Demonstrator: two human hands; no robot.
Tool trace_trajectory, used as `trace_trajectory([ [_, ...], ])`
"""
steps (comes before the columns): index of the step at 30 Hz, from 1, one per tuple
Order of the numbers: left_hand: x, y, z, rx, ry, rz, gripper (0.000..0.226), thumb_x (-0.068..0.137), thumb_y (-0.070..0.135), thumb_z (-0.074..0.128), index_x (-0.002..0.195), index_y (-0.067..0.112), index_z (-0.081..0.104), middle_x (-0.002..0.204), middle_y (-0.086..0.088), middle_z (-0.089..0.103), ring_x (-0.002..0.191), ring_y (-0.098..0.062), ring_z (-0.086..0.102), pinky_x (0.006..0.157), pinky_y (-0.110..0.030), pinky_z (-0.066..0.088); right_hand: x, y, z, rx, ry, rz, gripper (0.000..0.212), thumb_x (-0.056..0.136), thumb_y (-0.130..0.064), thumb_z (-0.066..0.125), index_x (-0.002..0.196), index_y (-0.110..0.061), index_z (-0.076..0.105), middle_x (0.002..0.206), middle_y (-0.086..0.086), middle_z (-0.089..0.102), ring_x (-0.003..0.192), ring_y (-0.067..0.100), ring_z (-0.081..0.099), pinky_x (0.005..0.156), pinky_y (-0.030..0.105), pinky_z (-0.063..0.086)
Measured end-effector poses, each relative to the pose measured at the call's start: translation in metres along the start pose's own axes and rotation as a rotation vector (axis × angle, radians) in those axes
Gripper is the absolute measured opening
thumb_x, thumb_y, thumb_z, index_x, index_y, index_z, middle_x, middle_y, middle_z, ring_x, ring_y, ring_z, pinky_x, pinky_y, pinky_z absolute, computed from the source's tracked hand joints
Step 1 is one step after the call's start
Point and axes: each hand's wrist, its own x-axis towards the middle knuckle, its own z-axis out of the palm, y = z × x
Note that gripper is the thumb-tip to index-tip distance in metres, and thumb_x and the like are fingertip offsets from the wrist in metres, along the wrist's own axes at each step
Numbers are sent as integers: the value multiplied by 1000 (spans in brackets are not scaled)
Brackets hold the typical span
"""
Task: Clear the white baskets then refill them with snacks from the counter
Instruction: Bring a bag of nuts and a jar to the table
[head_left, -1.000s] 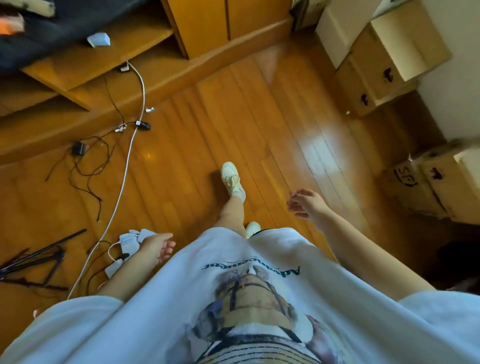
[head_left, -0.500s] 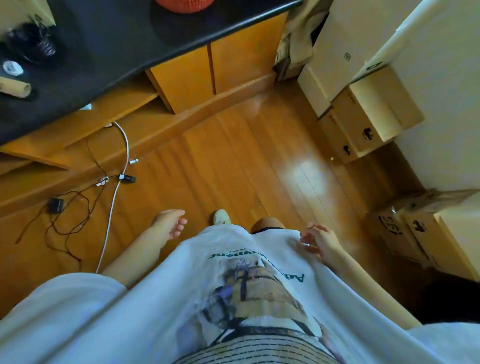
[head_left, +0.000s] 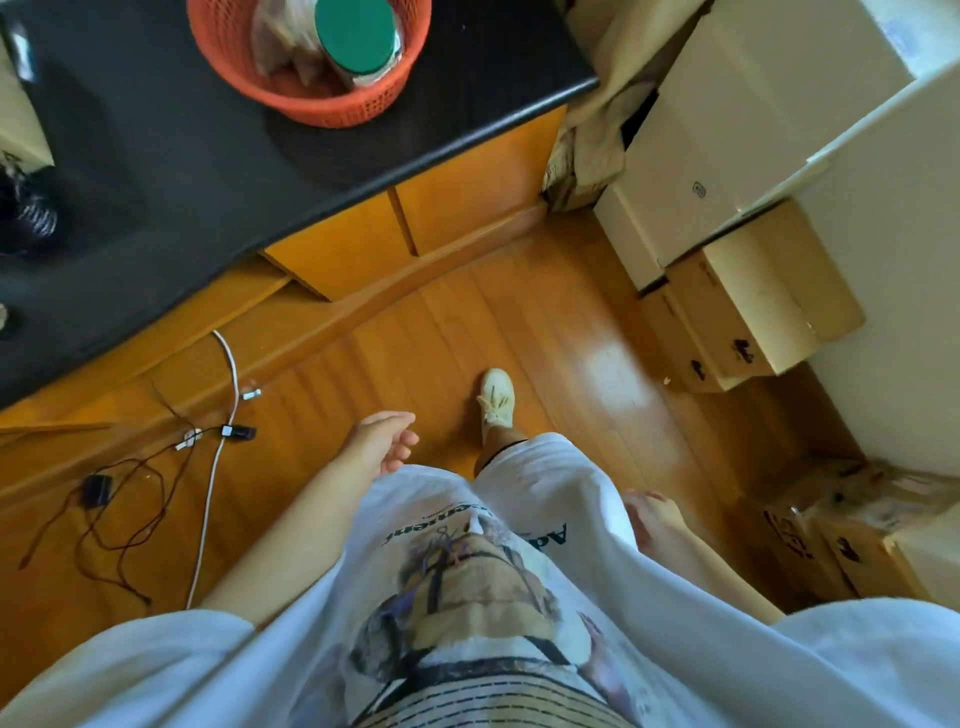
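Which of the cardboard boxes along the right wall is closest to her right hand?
The brown printed box at the lower right, just beside the right hand. The stacked boxes farther up the wall sit well beyond it.

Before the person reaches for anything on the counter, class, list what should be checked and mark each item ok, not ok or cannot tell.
1. Left hand free, holding nothing: ok.
2. Right hand free: ok, though partly hidden by the shirt.
3. Counter close ahead: ok.
4. White baskets in view: not ok, only an orange basket shows.
5. Snacks in view: cannot tell; the orange basket holds a green-lidded jar and bags.
6. Floor clear underfoot: not ok, cables lie to the left.
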Motion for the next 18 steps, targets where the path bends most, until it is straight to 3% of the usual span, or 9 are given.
trace_trajectory([
  [4, 16, 47, -10, -30, 118, -54, 8, 94, 18, 51, 100, 17, 57, 67, -3, 55, 38, -6, 48, 38, -11, 34, 12, -108, 11, -94, -60, -43, 19, 94, -11, 46, 77, -21, 46, 76, 4, 55, 62, 17, 57, 47, 21, 48],
  [7, 25, 71, -23, -148, 206, -83, 10, 96, 21, 48, 102, 19, 55, 69, -1, 55, 54, -11, 46, 51, -20, 36, 17, -191, 38, -257, -99, -110, 27, 92, -10, 48, 69, -23, 43, 70, 0, 49, 44, 8, 53, 39, 17, 42],
  [9, 26, 77, -35, -235, 233, -124, 13, 97, 22, 43, 94, 20, 55, 63, 3, 59, 48, -8, 52, 48, -19, 39, 20, -242, 63, -277, -148, -146, 31, 93, -4, 42, 66, -19, 42, 55, 1, 45, 28, 5, 40, 28, 12, 27],
  [11, 24, 76, -47, -308, 254, -176, 21, 98, 22, 42, 79, 21, 52, 48, 6, 60, 30, 0, 49, 43, -17, 39, 18, -284, 89, -305, -199, -203, 31, 93, -1, 40, 67, -18, 43, 51, 2, 44, 22, 3, 34, 30, 8, 20],
  [14, 27, 71, -68, -446, 308, -253, 25, 97, 20, 43, 74, 17, 53, 33, 6, 55, 25, -1, 47, 52, -23, 32, 9, -332, 123, -389, -256, -291, 24, 91, -4, 43, 76, -21, 50, 62, 4, 51, 30, 1, 44, 36, 13, 27],
  [18, 41, 78, -95, -546, 339, -379, 19, 94, 19, 47, 77, 14, 54, 34, 5, 57, 24, -5, 47, 44, -19, 34, 7, -381, 160, -438, -284, -354, 13, 91, -5, 44, 96, -14, 53, 65, 4, 55, 52, 12, 48, 47, 20, 32],
])
